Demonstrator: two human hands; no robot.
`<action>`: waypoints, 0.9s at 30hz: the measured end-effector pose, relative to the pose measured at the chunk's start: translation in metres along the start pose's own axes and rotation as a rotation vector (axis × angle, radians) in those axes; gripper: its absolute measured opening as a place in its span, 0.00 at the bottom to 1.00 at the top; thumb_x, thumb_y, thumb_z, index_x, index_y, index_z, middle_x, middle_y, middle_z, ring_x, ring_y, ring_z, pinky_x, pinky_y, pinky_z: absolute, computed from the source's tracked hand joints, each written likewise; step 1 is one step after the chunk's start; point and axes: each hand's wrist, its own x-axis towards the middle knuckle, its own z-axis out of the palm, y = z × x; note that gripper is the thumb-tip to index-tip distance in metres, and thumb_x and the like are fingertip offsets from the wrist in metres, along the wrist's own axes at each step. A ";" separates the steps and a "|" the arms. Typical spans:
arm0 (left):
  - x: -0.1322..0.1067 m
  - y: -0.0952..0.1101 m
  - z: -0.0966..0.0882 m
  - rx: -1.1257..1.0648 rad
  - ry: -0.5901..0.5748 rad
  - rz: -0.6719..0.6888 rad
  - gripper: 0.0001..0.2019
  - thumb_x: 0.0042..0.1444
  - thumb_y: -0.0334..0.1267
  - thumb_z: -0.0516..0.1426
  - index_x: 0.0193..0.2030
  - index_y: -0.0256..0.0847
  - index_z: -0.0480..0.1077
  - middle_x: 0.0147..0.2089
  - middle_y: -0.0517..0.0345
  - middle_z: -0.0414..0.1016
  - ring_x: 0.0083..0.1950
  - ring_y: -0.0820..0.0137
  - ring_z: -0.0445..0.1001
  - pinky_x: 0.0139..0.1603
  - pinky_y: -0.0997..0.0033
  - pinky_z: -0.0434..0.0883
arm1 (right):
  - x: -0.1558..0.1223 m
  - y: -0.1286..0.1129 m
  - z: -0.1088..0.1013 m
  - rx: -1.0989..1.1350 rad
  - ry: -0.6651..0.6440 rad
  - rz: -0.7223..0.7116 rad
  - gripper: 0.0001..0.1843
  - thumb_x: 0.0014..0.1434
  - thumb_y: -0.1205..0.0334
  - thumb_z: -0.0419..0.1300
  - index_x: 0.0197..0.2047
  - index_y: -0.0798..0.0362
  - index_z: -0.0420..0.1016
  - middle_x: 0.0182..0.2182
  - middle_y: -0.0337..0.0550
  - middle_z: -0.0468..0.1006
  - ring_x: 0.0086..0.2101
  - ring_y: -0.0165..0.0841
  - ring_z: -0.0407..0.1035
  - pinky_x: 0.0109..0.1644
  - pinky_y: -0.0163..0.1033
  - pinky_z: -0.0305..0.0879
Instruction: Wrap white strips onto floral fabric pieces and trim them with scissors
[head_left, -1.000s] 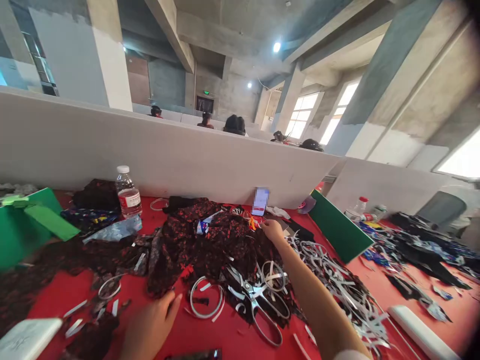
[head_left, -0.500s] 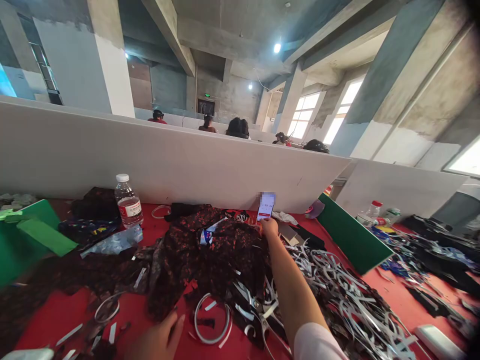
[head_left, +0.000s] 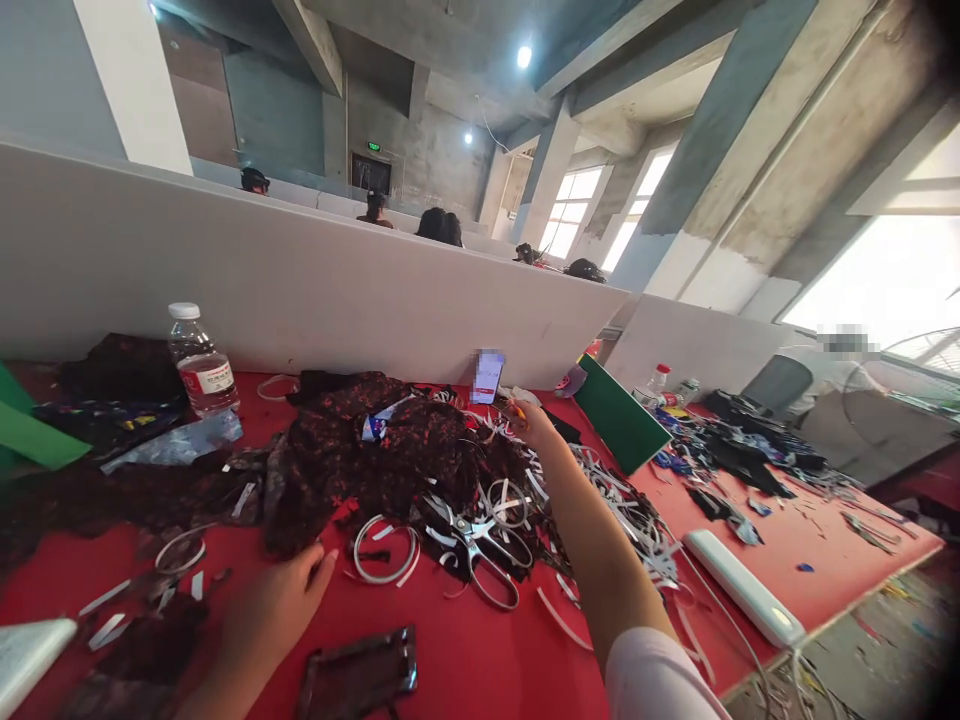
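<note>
My right hand (head_left: 529,422) reaches forward over the cluttered table, fingers closed around a small orange-yellow item too small to make out. Just left of it, a phone (head_left: 487,376) with a lit screen leans upright against the partition. My left hand (head_left: 298,585) holds nothing, its thumb and fingers apart, near the lower edge of dark floral fabric (head_left: 390,440). A pair of metal scissors (head_left: 480,540) lies with its blades spread between my hands. To its left rests a coil of white band (head_left: 386,550). A dark, shiny rectangular object (head_left: 360,675) lies near the front.
White strips and scraps (head_left: 622,510) pile up beneath my right arm. A water bottle (head_left: 206,365) stands at back left. Green boards (head_left: 622,412) flank the area, and a white partition (head_left: 337,290) runs behind. A long white case (head_left: 742,585) lies at right; people sit beyond.
The view has turned right and slightly down. My right hand has moved off the phone to its right, while the phone stays propped. The dark rectangular object has come into view.
</note>
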 end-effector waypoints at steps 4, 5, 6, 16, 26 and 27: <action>-0.003 0.001 -0.003 -0.098 0.018 0.023 0.19 0.60 0.44 0.42 0.30 0.42 0.70 0.24 0.48 0.79 0.28 0.55 0.78 0.21 0.70 0.54 | -0.035 -0.020 -0.005 -0.031 -0.159 0.090 0.16 0.63 0.59 0.55 0.52 0.56 0.67 0.48 0.47 0.70 0.43 0.36 0.70 0.44 0.46 0.70; -0.004 0.002 -0.004 -0.133 0.029 0.030 0.18 0.60 0.44 0.43 0.30 0.42 0.70 0.25 0.48 0.79 0.28 0.55 0.77 0.22 0.70 0.56 | -0.047 -0.022 -0.002 -0.034 -0.208 0.098 0.15 0.63 0.58 0.55 0.51 0.56 0.67 0.46 0.46 0.72 0.40 0.34 0.70 0.42 0.44 0.70; -0.006 0.003 -0.006 -0.174 0.041 0.039 0.18 0.60 0.44 0.43 0.31 0.42 0.70 0.26 0.48 0.79 0.29 0.56 0.78 0.24 0.70 0.59 | -0.061 -0.023 0.002 -0.037 -0.262 0.105 0.14 0.63 0.57 0.55 0.49 0.57 0.68 0.41 0.44 0.73 0.35 0.31 0.71 0.37 0.40 0.70; -0.043 0.037 -0.032 -0.905 -0.201 0.229 0.25 0.61 0.52 0.44 0.58 0.39 0.62 0.35 0.54 0.75 0.33 0.69 0.71 0.33 0.72 0.68 | -0.215 0.004 0.062 -0.049 -0.792 0.227 0.19 0.54 0.49 0.62 0.38 0.57 0.76 0.16 0.29 0.57 0.17 0.21 0.46 0.19 0.30 0.40; -0.054 0.055 -0.025 -1.094 -0.486 0.035 0.19 0.52 0.53 0.55 0.36 0.37 0.72 0.23 0.64 0.66 0.20 0.79 0.56 0.19 0.78 0.52 | -0.238 0.020 0.072 -0.187 -0.871 0.000 0.20 0.59 0.47 0.57 0.39 0.57 0.74 0.25 0.38 0.68 0.26 0.26 0.58 0.30 0.32 0.56; -0.054 0.054 -0.026 -1.084 -0.471 0.030 0.18 0.52 0.52 0.55 0.33 0.37 0.72 0.22 0.65 0.65 0.20 0.79 0.56 0.20 0.78 0.52 | -0.238 0.020 0.072 -0.200 -0.894 -0.012 0.20 0.59 0.46 0.56 0.40 0.56 0.75 0.27 0.39 0.69 0.27 0.27 0.60 0.32 0.32 0.57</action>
